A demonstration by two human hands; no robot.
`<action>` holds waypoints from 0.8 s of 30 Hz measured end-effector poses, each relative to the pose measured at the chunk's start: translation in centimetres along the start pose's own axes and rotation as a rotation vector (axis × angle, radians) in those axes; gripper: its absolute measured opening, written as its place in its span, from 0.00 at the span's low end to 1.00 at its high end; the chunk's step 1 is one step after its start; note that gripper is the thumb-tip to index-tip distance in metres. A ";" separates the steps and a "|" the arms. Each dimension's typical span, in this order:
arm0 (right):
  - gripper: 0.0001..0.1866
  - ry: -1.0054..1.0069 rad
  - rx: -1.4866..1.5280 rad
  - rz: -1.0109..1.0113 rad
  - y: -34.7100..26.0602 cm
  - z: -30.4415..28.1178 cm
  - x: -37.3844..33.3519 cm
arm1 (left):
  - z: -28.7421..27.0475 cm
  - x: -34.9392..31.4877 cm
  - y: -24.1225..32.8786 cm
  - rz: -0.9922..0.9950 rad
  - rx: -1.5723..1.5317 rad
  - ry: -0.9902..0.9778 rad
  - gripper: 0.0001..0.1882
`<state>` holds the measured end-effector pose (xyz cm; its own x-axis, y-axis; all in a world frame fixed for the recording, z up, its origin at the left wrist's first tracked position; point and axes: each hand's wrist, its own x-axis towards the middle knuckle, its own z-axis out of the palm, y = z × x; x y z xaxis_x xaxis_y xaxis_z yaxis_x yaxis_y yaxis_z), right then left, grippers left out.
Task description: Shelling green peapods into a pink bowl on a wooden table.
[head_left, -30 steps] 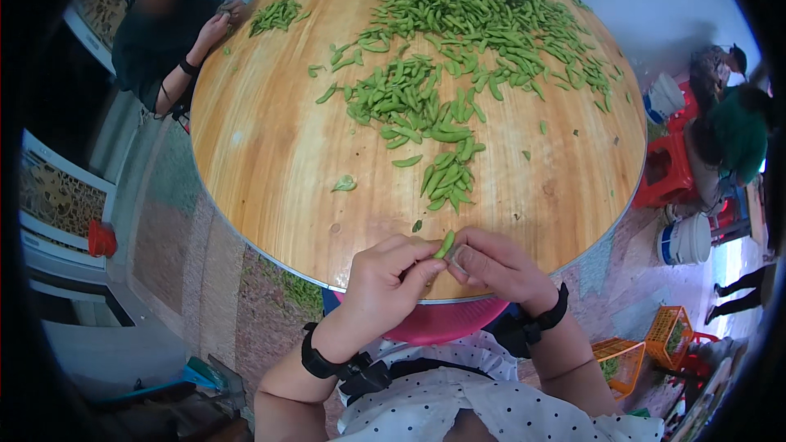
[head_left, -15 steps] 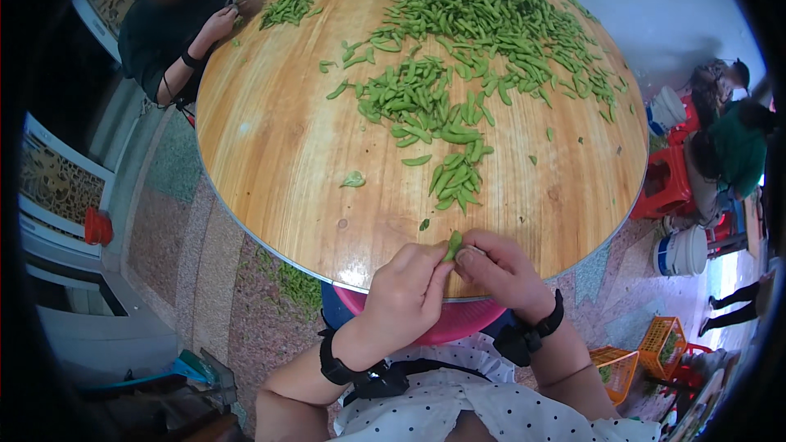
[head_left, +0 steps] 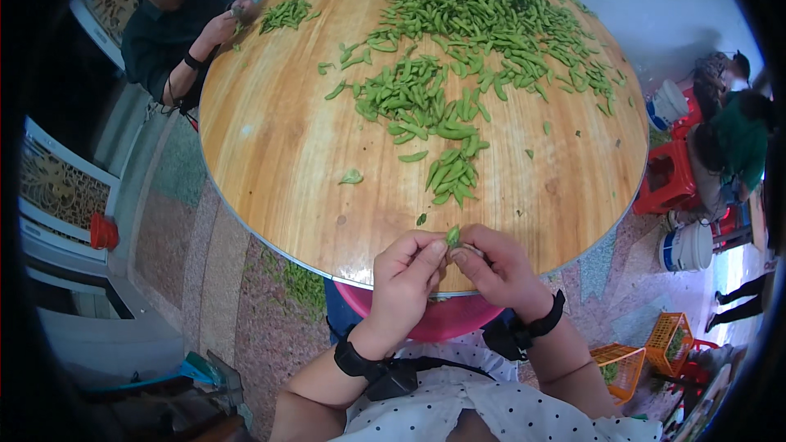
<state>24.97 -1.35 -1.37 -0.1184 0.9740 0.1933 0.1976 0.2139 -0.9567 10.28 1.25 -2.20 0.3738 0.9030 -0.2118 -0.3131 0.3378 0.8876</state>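
A green soybean pod (head_left: 453, 236) is pinched between the fingertips of both my hands, just above the near edge of the round wooden table (head_left: 286, 155). My left hand (head_left: 404, 277) grips it from the left, thumb and fingers pressed together. From the other side, my right hand (head_left: 501, 268) closes on the same pod. Below my hands, a pink basin (head_left: 458, 317) sits partly hidden under the table's edge. A small cluster of pods (head_left: 451, 175) lies just beyond my fingers, trailing back to a bigger heap of pods (head_left: 499, 12) at the far side.
At the far left, a co-worker's hands (head_left: 221, 26) work beside a small pod pile (head_left: 286, 15). Green scraps (head_left: 299, 288) litter the floor. Red stools (head_left: 667, 176), white buckets (head_left: 686, 245) and orange crates (head_left: 667, 340) stand at right, with other people sitting there.
My hands have risen slightly, with the pod still between them, and the left wrist has turned more upright. The co-worker's hands have shifted slightly. The pods on the table look the same.
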 end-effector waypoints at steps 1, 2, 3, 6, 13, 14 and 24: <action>0.05 -0.004 -0.009 -0.005 0.2 -0.1 -0.1 | 0.1 0.0 0.2 -0.036 -0.042 -0.007 0.06; 0.05 -0.009 -0.015 -0.013 0.2 0.0 -0.2 | 0.1 0.0 0.4 -0.069 -0.082 -0.011 0.06; 0.05 -0.019 -0.027 -0.009 0.2 -0.1 -0.2 | 0.0 0.0 0.5 -0.080 -0.089 -0.001 0.06; 0.04 -0.033 -0.043 -0.030 0.1 -0.1 -0.2 | 0.0 0.3 0.5 -0.106 -0.114 0.017 0.06; 0.06 -0.029 -0.044 0.142 0.6 -1.8 -0.6 | -0.9 0.1 0.7 -0.030 0.251 0.004 0.07; 0.06 0.046 -0.048 0.167 0.3 -1.9 -0.7 | -0.9 -0.1 0.7 0.025 0.399 0.042 0.07; 0.06 0.051 -0.065 0.203 0.0 -0.5 0.2 | -1.1 -0.7 0.8 -0.055 0.227 -0.117 0.06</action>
<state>25.42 -1.09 -1.21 -0.0212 0.9997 0.0108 0.2746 0.0162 -0.9614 8.83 1.20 -1.79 0.4876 0.8434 -0.2256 -0.0900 0.3056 0.9479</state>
